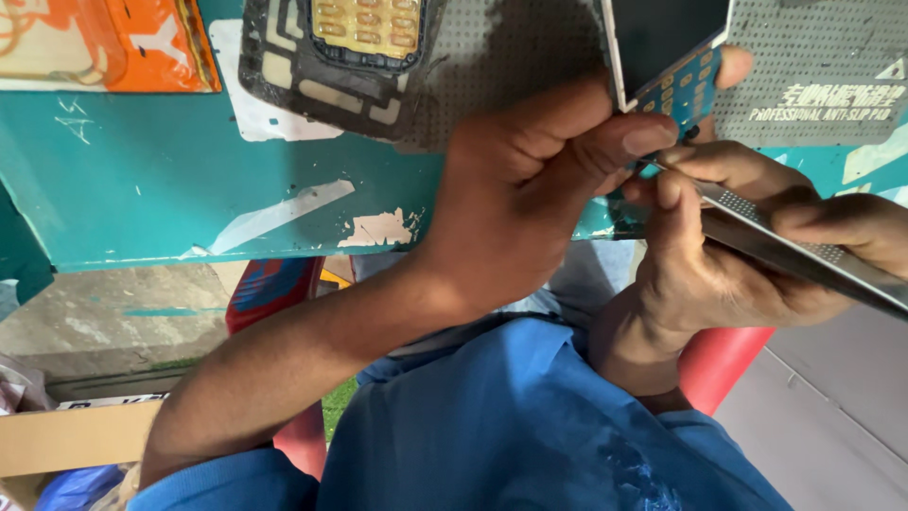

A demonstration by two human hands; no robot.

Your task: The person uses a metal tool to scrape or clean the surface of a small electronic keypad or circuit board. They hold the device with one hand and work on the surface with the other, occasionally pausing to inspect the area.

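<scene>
My left hand (530,180) grips a small phone circuit board (676,71) with a dark screen and a blue keypad side, thumb and fingers pinching its lower edge. My right hand (719,246) holds metal tweezers (785,241) whose tip meets the board's bottom corner just below my left thumb. Both hands hover over the front edge of a teal workbench (170,180).
A grey perforated anti-slip pad (823,66) covers the bench top. A black phone frame with a yellow keypad membrane (364,28) lies at upper centre. An orange box (104,43) sits upper left. Below are a blue shirt (530,426), a red stool (724,360) and a concrete floor.
</scene>
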